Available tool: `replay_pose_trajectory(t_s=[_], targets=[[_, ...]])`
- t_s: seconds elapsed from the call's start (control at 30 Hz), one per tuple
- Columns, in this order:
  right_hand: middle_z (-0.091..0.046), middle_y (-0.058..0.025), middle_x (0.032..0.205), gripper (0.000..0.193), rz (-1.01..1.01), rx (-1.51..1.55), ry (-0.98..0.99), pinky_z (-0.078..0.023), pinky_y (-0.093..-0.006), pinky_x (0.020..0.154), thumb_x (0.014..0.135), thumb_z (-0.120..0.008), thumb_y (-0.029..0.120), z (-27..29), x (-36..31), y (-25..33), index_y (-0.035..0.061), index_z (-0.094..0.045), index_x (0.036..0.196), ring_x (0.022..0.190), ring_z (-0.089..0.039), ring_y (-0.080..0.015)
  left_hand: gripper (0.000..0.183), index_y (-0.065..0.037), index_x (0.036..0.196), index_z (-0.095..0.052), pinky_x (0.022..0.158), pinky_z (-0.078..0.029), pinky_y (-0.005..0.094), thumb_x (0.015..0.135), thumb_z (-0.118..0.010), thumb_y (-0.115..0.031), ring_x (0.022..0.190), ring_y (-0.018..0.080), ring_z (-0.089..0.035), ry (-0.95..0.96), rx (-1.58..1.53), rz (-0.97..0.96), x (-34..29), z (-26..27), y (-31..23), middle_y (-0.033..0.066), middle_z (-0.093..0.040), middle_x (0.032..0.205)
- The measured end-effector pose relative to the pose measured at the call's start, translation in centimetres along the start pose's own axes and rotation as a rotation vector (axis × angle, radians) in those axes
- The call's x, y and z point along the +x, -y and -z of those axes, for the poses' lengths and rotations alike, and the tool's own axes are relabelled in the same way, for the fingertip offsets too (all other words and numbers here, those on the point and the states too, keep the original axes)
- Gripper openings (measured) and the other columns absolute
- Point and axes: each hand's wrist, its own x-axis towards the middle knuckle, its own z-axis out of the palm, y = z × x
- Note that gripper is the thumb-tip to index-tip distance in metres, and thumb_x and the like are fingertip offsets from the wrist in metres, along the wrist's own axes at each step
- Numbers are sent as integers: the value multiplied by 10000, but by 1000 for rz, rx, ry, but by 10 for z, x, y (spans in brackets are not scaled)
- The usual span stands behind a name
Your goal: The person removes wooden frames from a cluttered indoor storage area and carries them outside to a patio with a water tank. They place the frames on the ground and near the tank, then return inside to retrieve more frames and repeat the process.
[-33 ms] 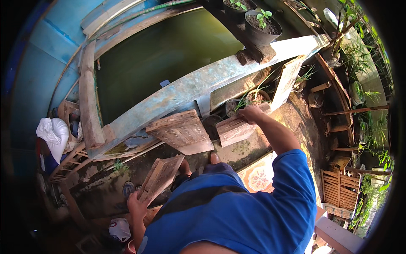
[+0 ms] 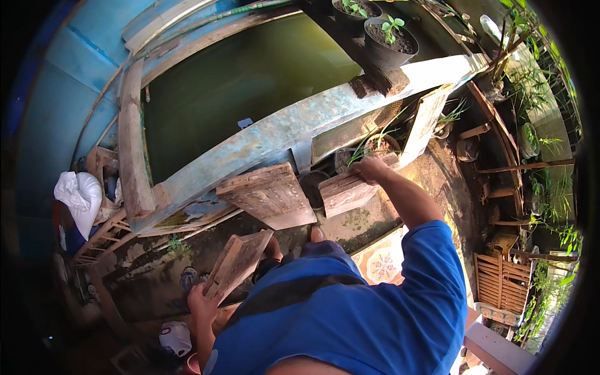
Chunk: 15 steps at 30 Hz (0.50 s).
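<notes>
My right hand [image 2: 373,170] is closed over the top edge of a weathered wooden board [image 2: 347,195] with a thick edge, which stands tilted near the pond wall. At the lower left my left hand [image 2: 203,305] grips the lower end of another rough wooden board [image 2: 237,264]; its fingers are partly hidden. Between the two stands a wider wooden piece [image 2: 269,197], pale and stained, with neither hand on it. Farther right, a light wooden board [image 2: 426,124] leans upright beside a potted plant [image 2: 380,145].
A pond of green water [image 2: 244,81] lies ahead behind a blue-white concrete rim [image 2: 275,128]. Black pots of seedlings [image 2: 390,44] stand on a plank across it. A white sack [image 2: 80,197] is at the left, a patterned tile [image 2: 381,259] by my right side, and a slatted wooden rack [image 2: 500,281] farther right.
</notes>
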Motion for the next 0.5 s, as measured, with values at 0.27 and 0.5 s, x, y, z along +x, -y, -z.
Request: replay_pose_trajectory(t_s=[0.27,0.5], targets=[[-691,-131,1165,502,7,28,-110,-347,-714,1071,775,-687,89,24,35,4,175,-626,1266,1202,-626,-355,427,12,996,-711,799,-512,449,632,-891,-120,907,381,-660,26,-38,55,-14,-14,-12,180,-666,953],[-580,-101,1369,589,-11,37,-233,-235,-690,1166,787,-675,51,2,70,-12,201,-565,1346,1397,-437,-330,463,-9,1061,-714,850,-515,449,646,-887,-123,956,373,-662,7,19,28,-28,-29,2,194,-675,1004]])
